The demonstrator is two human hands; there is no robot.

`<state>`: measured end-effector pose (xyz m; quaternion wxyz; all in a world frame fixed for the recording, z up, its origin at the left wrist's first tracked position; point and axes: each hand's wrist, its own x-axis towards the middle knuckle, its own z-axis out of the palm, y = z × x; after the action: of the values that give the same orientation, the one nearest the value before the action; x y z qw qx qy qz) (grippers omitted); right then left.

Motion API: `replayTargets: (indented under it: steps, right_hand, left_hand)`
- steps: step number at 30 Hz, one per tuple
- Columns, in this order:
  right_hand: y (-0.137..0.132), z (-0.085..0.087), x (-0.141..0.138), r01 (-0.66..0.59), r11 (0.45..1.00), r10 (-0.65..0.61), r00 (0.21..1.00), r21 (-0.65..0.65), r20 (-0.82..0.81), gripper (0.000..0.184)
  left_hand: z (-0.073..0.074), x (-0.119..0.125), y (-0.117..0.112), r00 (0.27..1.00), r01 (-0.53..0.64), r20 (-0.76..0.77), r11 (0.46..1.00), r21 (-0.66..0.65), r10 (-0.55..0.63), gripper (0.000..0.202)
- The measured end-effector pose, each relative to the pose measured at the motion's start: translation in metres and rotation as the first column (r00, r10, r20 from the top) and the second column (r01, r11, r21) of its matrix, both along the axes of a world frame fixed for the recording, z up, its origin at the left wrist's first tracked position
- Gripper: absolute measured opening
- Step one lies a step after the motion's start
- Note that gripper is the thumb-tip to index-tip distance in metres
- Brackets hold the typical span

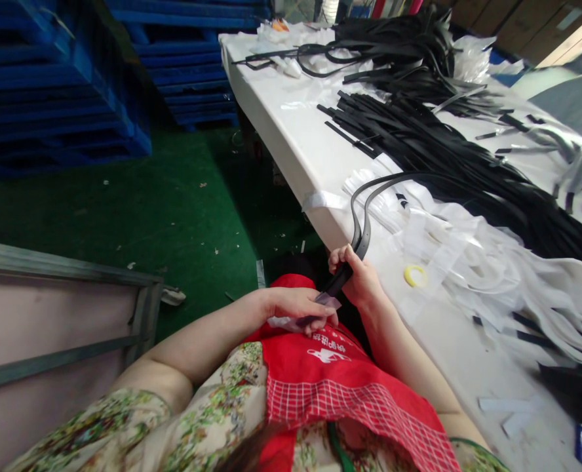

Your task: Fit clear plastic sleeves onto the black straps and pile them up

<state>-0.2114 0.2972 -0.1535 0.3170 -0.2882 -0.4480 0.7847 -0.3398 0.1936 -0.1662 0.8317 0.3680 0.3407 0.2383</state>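
Observation:
Two black strips (pixel 362 244) run from the table down into my right hand (pixel 357 278), whose fingers are closed round them. Lower down, in front of the red apron (pixel 315 354), my left hand (pixel 303 307) is closed on the lower end of the strips. A thin, see-through plastic piece (pixel 329 300) shows at the left fingers, partly covering the strips. Whitish material also shows under the left palm, too hidden to name. The far ends of the strips trail over a pile of black strips (pixel 419 141).
On the white table (pixel 281 128) lie white strips (pixel 497 255), a yellow ring (pixel 415 275) and clear plastic bags (pixel 470 59). Blue pallets (pixel 59 85) are stacked at the left. A metal-framed panel (pixel 65 269) stands at lower left; scraps dot the green floor (pixel 193 196).

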Motion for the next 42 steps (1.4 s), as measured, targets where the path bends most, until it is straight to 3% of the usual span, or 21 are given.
replayTargets:
  steps: [4,7,10,12,16,19,23,26,29,32,35,39,42]
  right_hand:
    - [-0.009,-0.006,-0.015,0.114,0.987,-0.122,0.990,0.113,0.065,0.049]
    - [-0.021,-0.008,-0.020,0.023,0.995,-0.039,0.986,0.101,0.162,0.049]
    - [-0.009,0.003,-0.021,-0.062,0.993,0.064,0.998,-0.099,0.016,0.043]
    - [0.011,0.014,-0.019,-0.025,0.983,0.000,0.990,-0.182,-0.141,0.042]
    - [0.043,0.028,-0.019,0.132,0.984,-0.156,0.963,-0.120,-0.219,0.047]
    - [0.047,0.022,-0.026,0.181,0.980,-0.192,0.971,-0.086,-0.144,0.050]
    - [0.022,0.000,-0.046,0.248,0.966,-0.255,0.963,-0.079,-0.093,0.052]
    - [0.001,-0.009,-0.054,0.144,0.987,-0.147,0.989,-0.068,-0.029,0.054]
    - [0.008,0.004,-0.044,0.026,0.991,-0.036,0.997,-0.128,-0.070,0.048]
    - [0.041,0.023,-0.030,0.150,0.969,-0.181,0.972,-0.198,-0.149,0.045]
    - [0.054,0.026,-0.032,0.234,0.962,-0.254,0.957,-0.143,-0.143,0.048]
    - [0.012,0.013,-0.045,0.110,0.994,-0.111,0.993,-0.024,-0.036,0.050]
    - [-0.003,0.008,-0.045,-0.058,0.998,0.057,0.998,-0.038,-0.012,0.046]
  left_hand:
    - [0.004,-0.005,0.004,0.989,-0.142,-0.042,0.990,0.003,0.142,0.044]
    - [0.006,-0.010,0.003,0.988,-0.156,-0.011,0.987,0.040,0.157,0.044]
    - [0.007,-0.014,-0.001,0.988,-0.156,-0.021,0.988,-0.008,0.155,0.044]
    - [0.007,-0.016,-0.004,0.976,-0.206,-0.069,0.978,-0.023,0.204,0.045]
    - [0.003,-0.022,-0.004,0.893,-0.379,-0.232,0.922,0.077,0.387,0.050]
    - [0.001,-0.028,0.000,0.882,-0.356,-0.278,0.925,0.135,0.380,0.055]
    - [0.001,-0.027,0.003,0.909,-0.338,-0.212,0.933,0.127,0.358,0.057]
    - [0.005,-0.022,0.002,0.899,-0.381,-0.165,0.911,0.159,0.406,0.057]
    - [0.010,-0.021,0.000,0.895,-0.401,-0.142,0.903,0.154,0.422,0.054]
    - [0.014,-0.024,-0.002,0.926,-0.311,-0.160,0.931,0.194,0.342,0.052]
    - [0.014,-0.027,-0.001,0.933,-0.295,-0.141,0.930,0.221,0.330,0.050]
    - [0.011,-0.030,0.002,0.927,-0.350,-0.077,0.919,0.180,0.368,0.049]
    - [0.009,-0.031,0.000,0.913,-0.381,-0.081,0.908,0.177,0.399,0.050]
